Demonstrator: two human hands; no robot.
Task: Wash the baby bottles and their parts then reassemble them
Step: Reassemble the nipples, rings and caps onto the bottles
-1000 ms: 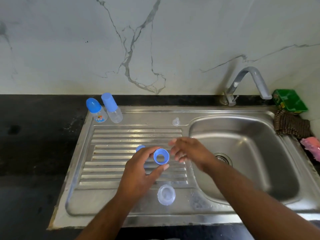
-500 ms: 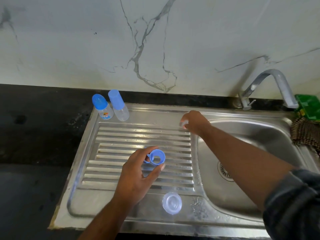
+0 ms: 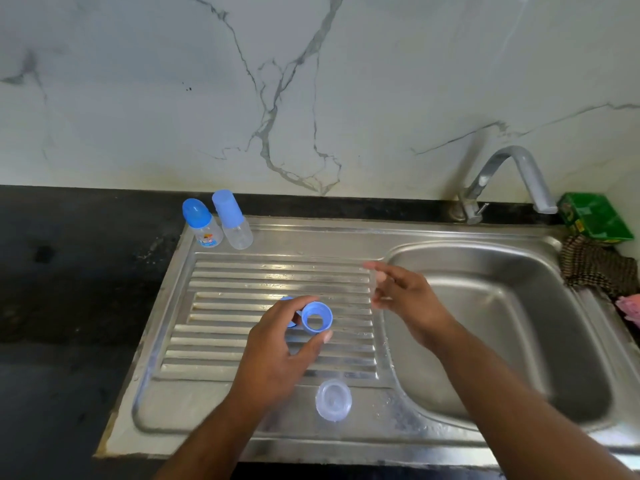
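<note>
Over the drainboard [image 3: 242, 282], my left hand [image 3: 277, 348] fingers clamp the blue collar ring [image 3: 317, 317]; my right hand [image 3: 408, 299] is blurred, grip untellable. Two capped bottles [image 3: 202, 225] look finished; the open bottle [image 3: 333, 399] near the front edge awaits reassembly.

Left hand [image 3: 277, 344] pinches blue ring [image 3: 317, 322] over drainboard [image 3: 242, 282] — right hand [image 3: 408, 299] blurred, near.

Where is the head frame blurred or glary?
Head view: right hand motion-blurred, fingertips smeared, grip unreadable; left hand and the blue ring it pinches sharp; glare streaks on the drainboard ribs.
</note>
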